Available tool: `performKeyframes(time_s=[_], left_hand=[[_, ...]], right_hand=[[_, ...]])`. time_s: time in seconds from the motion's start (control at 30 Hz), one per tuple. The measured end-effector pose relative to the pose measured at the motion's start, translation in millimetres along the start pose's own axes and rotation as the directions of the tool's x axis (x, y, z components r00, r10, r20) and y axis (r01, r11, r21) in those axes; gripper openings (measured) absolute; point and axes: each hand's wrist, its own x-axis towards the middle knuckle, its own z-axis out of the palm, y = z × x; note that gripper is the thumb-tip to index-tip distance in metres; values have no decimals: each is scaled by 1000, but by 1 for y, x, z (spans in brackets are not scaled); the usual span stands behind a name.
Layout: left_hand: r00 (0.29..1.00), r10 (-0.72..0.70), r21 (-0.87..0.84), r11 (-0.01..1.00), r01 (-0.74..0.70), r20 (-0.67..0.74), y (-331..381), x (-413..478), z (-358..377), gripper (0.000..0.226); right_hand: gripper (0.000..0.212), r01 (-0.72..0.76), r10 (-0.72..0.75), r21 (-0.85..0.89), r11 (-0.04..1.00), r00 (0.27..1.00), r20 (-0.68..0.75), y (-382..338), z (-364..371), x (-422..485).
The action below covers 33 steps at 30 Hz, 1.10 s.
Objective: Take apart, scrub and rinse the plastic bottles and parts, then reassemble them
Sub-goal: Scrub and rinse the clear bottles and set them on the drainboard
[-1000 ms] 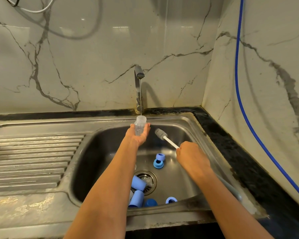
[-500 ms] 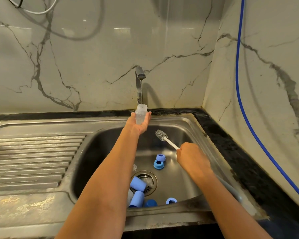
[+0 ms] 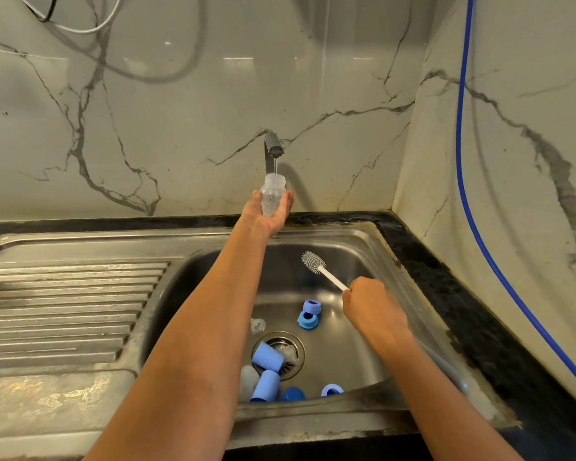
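1. Head view, location of work: the clear bottle [image 3: 272,194] is held upright with its mouth directly under the tap [image 3: 273,146]. A thin stream runs into it, above the back edge of the sink [image 3: 363,247].
2. Risk, slippage: the bottle is wet, smooth plastic, gripped low on its body. In my judgement a loosened grip would drop it into the basin onto the loose parts below.
3. Risk, overflow: the bottle is small. If left under the stream it would likely spill over the hand and the rear ledge.
4. Risk, drainage: a blue cap [image 3: 267,357] lies partly over the drain [image 3: 293,347]. A clear teat [image 3: 257,326] sits just beside it (hard to spot against the steel). Pooled water or a mislaid part is plausible.
5. Left hand [image 3: 268,212]: the arm is stretched forward with the palm turned towards the camera. Fingers and thumb curl round the bottle's lower body.
6. Right hand [image 3: 368,304]: it is clenched round the white handle of the brush [image 3: 323,271] and held over the basin. The bristle head points up and away, well apart from the bottle and apparently touching nothing.
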Motion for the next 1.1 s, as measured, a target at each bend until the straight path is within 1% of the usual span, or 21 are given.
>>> performKeyframes(time_s=[0.23,0.37,0.5,0.6,0.67,0.77,0.83,0.93,1.03,1.1], left_hand=[[1000,18,84,996,-18,0,-1,1,-7,57],[996,74,225,972,-62,-45,-1,4,-16,55],[970,203,440,889,-127,-130,3,11,-43,55],[935,288,555,822,-129,-208,8,14,-69,61],[914,329,618,777,-119,-236,10,13,-84,68],[903,385,679,716,-163,-189,2,-2,-95,63],[909,382,719,678,-153,-168,-3,-8,-101,64],[928,338,772,627,-100,-154,-3,-15,-106,64],[953,250,833,554,7,-174,3,-24,-105,58],[955,214,880,467,85,-206,7,-32,-103,58]], right_hand=[[22,-3,2,-18,1000,1000,-23,0,-3,-1],[23,-19,19,-3,1000,999,-42,0,-4,0],[25,39,-41,-12,999,990,-136,3,-6,1],[28,95,-97,-18,995,979,-180,2,-6,3],[28,138,-140,-24,990,976,-164,1,-6,2],[27,207,-211,-46,977,973,-96,0,-5,0],[27,235,-239,-79,969,970,-49,0,-4,1],[27,263,-267,-149,953,964,-7,1,-9,3],[24,314,-321,-177,933,947,-10,2,-17,4],[23,341,-349,-208,917,937,-2,2,-19,3]])
